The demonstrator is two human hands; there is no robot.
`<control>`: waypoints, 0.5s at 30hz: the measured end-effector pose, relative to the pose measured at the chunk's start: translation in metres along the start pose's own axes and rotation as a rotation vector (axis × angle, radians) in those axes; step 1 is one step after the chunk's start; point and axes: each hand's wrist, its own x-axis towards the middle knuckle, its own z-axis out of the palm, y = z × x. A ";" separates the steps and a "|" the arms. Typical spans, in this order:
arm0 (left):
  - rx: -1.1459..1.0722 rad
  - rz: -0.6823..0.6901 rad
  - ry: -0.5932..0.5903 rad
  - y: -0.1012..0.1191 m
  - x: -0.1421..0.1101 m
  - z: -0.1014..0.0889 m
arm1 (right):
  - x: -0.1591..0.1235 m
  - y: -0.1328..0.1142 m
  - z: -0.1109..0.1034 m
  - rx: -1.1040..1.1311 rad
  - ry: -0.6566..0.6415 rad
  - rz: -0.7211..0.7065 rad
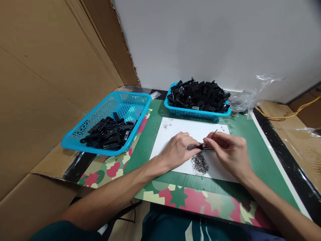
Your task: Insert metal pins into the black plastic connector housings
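Note:
Over a white sheet point(173, 134), my left hand point(178, 149) is closed on a small black plastic part point(200, 147), pinched between thumb and fingers. My right hand point(229, 152) grips a thin metal tool, perhaps tweezers point(214, 134), its shaft pointing up from the fingers. The tool's lower end meets the black part, though the exact contact is hidden by my fingers. Just below both hands lies a pile of tiny bent metal wire pieces point(200, 164). A few more wire pieces point(167, 124) are scattered at the sheet's upper left.
A blue basket point(100, 149) on the left holds black parts. Another blue basket point(193, 113) at the back is heaped with black pieces. Clear plastic bags point(243, 100) lie right of it. Cardboard point(62, 83) walls the left; yellow cable point(281, 117) runs at right.

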 end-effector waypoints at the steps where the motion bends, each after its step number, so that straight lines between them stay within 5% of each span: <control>1: -0.011 -0.012 -0.001 -0.001 0.000 0.001 | -0.001 0.000 0.001 -0.013 0.005 -0.011; 9: -0.051 -0.115 0.001 0.002 0.003 -0.006 | -0.003 0.002 0.005 0.117 0.004 0.033; 15: -0.102 -0.191 0.121 0.009 0.003 -0.013 | 0.003 0.006 -0.006 0.328 0.231 0.094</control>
